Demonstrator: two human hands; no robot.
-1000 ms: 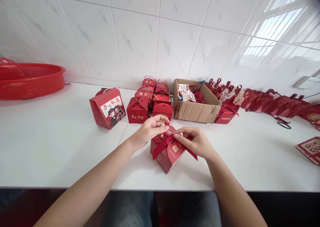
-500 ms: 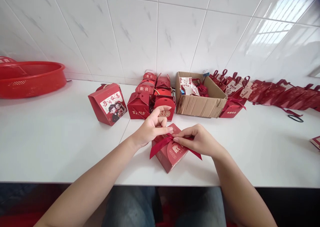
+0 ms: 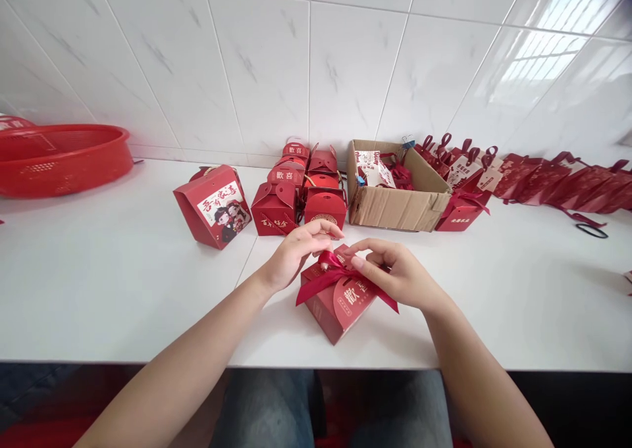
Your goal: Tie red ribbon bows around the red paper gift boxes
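A red gift box (image 3: pixel 328 306) lies flat and turned at an angle on the white table, with gold characters on its flap. Across its top runs a dark red satin ribbon (image 3: pixel 316 287), its two tails spreading left and right and a small loop rising near the middle. My left hand (image 3: pixel 299 254) hovers at the loop with fingers stretched out; its thumb is partly hidden, and what looks like a fingertip shows by the loop. On the other side, my right hand (image 3: pixel 395 273) holds its thumb and forefinger apart beside the ribbon's middle, other fingers bent.
Behind the hands stand several small red boxes (image 3: pixel 274 211) and an open cardboard carton (image 3: pixel 397 208) with ribbons and cards. A red box with a couple's picture (image 3: pixel 212 208) is to the left, near a red plastic basket (image 3: pixel 74 165). Red bags (image 3: pixel 548 178) and black scissors (image 3: pixel 591 231) lie right.
Both hands have loosened their pinch on the ribbon and their fingers have parted. A ribbon loop now shows at the middle. The box has hardly moved.
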